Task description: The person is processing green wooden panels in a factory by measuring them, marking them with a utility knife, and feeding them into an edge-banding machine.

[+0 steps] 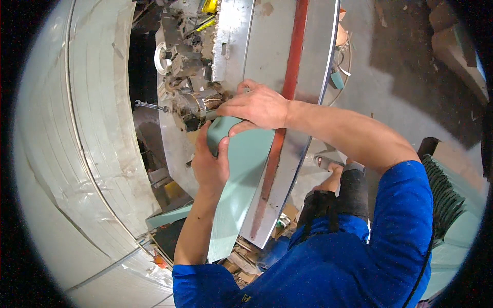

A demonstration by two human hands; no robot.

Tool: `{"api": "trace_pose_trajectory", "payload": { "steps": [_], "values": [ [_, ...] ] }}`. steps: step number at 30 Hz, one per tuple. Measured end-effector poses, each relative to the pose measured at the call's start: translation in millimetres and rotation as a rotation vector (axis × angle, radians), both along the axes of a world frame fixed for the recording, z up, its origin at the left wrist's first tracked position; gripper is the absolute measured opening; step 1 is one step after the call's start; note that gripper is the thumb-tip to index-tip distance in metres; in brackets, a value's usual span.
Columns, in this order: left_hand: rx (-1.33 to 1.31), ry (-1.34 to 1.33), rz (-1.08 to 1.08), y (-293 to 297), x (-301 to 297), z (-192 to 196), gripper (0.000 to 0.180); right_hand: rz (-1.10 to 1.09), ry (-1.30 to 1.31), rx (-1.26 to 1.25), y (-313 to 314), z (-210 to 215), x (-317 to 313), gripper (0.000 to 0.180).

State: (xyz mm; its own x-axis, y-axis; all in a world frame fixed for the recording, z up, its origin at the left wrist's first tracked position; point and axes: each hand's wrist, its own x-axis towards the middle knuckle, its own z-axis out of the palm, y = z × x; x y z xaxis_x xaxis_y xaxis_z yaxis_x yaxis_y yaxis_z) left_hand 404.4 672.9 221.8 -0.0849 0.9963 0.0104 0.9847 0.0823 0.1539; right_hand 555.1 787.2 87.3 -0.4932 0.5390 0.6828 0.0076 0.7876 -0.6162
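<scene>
Jutting out leftmost is a wrench (pixel 150 106), next a grimy cylindrical machine part (pixel 191 104), then your left hand (pixel 211 165) gripping the bent top of a green sheet (pixel 240 172) that slants over the metal surface (pixel 267 51), your right hand (pixel 261 107) clasping the same end, and a red strip (pixel 296 43).

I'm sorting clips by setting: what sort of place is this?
Probably a workshop: there's a wrench, grimy machine parts beside a metal fence, and a stack of green pieces.
</scene>
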Motion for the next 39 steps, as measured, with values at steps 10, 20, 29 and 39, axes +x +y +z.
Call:
{"api": "trace_pose_trajectory", "payload": {
  "steps": [10, 20, 29, 39],
  "values": [
    [0.02, -0.013, -0.04, -25.6, 4.2, 18.9, 0.057, -0.048, -0.181, -0.083, -25.9, 23.7, 17.1, 0.059],
    [0.032, 0.11, 0.489, -385.4, -228.5, -4.1, 0.057, -0.031, -0.33, -0.694, -50.2, 71.0, 23.8, 0.061],
    [-0.035, -0.355, 0.348, -362.7, -227.9, 40.0, 0.047, -0.382, 0.536, -1.675, -190.7, 52.3, -37.0, 0.074],
    [0.061, -0.705, 0.309, -365.3, -180.3, 82.8, 0.053, 0.029, 0.565, -1.721, -403.3, 147.0, -92.9, 0.037]
  ]
}}
